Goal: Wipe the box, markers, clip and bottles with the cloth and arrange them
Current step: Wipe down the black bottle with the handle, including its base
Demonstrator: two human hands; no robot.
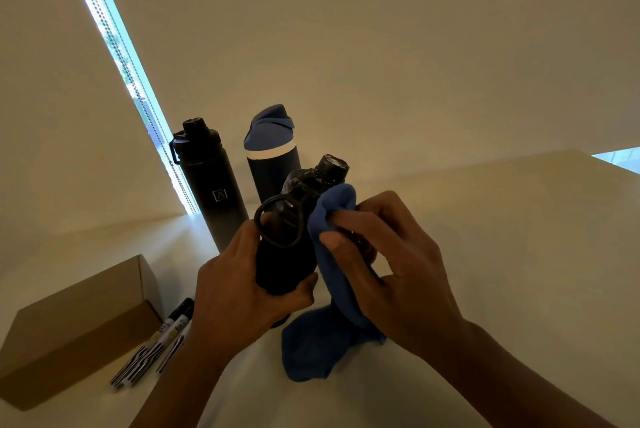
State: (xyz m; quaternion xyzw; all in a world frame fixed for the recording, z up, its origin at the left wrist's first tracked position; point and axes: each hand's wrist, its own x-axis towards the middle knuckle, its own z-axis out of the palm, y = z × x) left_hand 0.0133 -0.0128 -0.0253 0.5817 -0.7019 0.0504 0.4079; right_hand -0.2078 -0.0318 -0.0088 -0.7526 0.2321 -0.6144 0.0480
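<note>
Pale beige wall (346,29) filled the background, and a narrow bright window strip (114,47) with bead chains ran slantwise on the left side. Under it lay a white table (485,254). Near the middle, the left hand (235,289) gripped the body of a black metal bottle with a loop handle (284,254), with the fingers curled round it from below. This bottle was tilted, and its cap pointed away and a little to the right. The right hand (391,261) pinched a blue soft cloth (332,220) between thumb and fingers and pressed it on the right side of the held bottle, just below the neck. The lower part of the cloth hung down and lay on the table. Behind the hands two more bottles stood upright, near each other: a tall black bottle with a small square logo (214,195) and a dark bottle with a blue lid and a white ring (272,168). At the left lay a closed brown cardboard box (76,323), and just beside it several markers with black caps (156,348) lay together on the table.
</note>
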